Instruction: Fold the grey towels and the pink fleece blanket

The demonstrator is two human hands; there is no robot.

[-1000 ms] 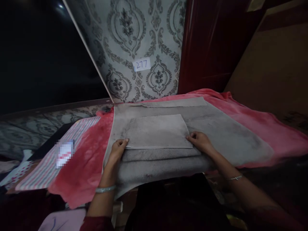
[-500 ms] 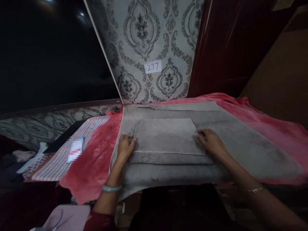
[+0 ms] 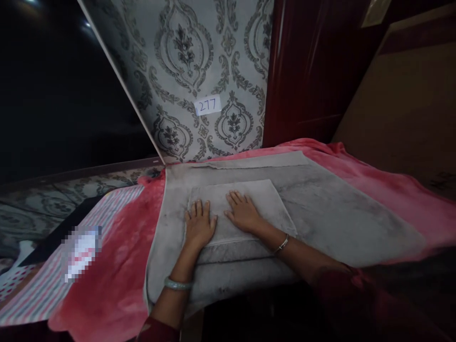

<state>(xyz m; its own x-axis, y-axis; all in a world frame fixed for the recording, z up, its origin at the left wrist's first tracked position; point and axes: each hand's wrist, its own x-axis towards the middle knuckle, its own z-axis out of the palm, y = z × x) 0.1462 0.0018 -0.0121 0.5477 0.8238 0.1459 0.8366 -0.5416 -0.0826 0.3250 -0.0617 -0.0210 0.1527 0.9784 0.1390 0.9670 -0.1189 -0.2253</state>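
Note:
A light grey folded cloth [image 3: 263, 199], roughly rectangular, lies flat in the middle. My left hand [image 3: 200, 223] rests palm down over its left end, fingers spread. Just left of the cloth's centre, my right hand [image 3: 242, 211] lies flat on it, also with fingers apart. Beneath is a larger grey cloth [image 3: 331, 223], spread out with a strip folded over along its far edge. Both hands press on the fabric without gripping it.
Under the grey cloth a pink-red plush blanket [image 3: 117, 256] shows on both sides. A striped cloth [image 3: 39, 289] lies at left, with a blurred packet on it. Behind stand a dark screen [image 3: 64, 95], a patterned wall [image 3: 210, 57] marked 277, and a dark red panel [image 3: 306, 71].
My hands have left the folded cloth's side edges and moved inward onto its top, fingers spread. The right hand travelled farther left. The view has shifted to the right.

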